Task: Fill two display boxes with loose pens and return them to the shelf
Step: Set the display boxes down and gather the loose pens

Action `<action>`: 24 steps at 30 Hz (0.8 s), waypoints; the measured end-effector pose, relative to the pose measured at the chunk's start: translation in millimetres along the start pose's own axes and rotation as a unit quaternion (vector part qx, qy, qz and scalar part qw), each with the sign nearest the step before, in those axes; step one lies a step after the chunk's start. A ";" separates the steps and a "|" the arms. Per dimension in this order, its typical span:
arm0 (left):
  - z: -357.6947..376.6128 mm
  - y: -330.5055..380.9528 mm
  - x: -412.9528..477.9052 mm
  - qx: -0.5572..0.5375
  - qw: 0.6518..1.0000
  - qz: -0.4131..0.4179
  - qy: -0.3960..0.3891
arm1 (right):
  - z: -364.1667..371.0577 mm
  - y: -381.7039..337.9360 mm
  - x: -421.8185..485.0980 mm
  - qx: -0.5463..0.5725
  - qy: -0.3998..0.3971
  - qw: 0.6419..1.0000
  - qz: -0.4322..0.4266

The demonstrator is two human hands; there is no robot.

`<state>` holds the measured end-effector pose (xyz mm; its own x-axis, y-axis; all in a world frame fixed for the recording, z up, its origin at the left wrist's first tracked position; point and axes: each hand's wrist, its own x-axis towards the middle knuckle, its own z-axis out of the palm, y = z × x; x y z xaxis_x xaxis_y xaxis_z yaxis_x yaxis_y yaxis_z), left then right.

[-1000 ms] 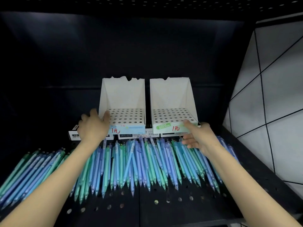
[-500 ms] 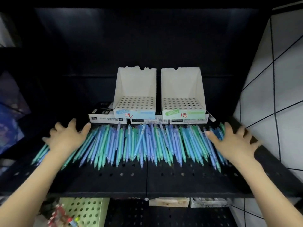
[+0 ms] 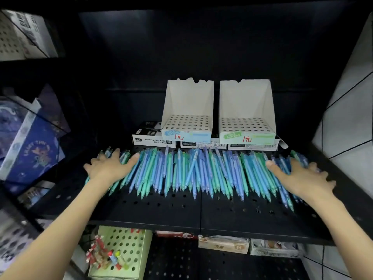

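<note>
Several loose blue and green pens [image 3: 193, 172] lie in a wide row across the black perforated shelf [image 3: 181, 211]. Behind them stand two white display boxes with hole grids, the left box [image 3: 188, 110] and the right box [image 3: 247, 110], both holding no pens, raised on flat marker cartons [image 3: 153, 139]. My left hand [image 3: 110, 168] rests flat with spread fingers on the left end of the pen row. My right hand [image 3: 300, 175] lies flat on the right end, fingers spread.
A white tiled wall [image 3: 347, 118] borders the shelf on the right. Blue printed packages [image 3: 30, 150] sit on the left. Below the shelf are a green perforated box [image 3: 129, 251] with small items and flat cartons [image 3: 224, 244].
Both hands left the display boxes, came down and apart, and now press flat on the two ends of the pen row. The view has pulled back and lower.
</note>
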<state>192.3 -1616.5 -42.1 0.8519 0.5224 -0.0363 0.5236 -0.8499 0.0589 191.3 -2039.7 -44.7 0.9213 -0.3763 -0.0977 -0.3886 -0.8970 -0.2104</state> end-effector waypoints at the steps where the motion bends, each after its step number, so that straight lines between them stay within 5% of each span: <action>1: -0.6 2.2 -1.5 -0.004 1.000 0.004 0.000 | -0.5 -1.0 -0.5 -0.004 -0.004 1.000 0.002; 24: -3.2 85.9 -42.9 -0.027 0.991 0.115 -0.060 | 14.8 -72.0 -31.1 -0.041 -0.032 0.997 -0.051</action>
<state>200.7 -1711.6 -32.4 0.9441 0.3009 -0.1348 0.3182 -0.9386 0.1336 190.5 -1960.0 -40.9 0.9528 -0.2689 -0.1413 -0.2884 -0.9467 -0.1433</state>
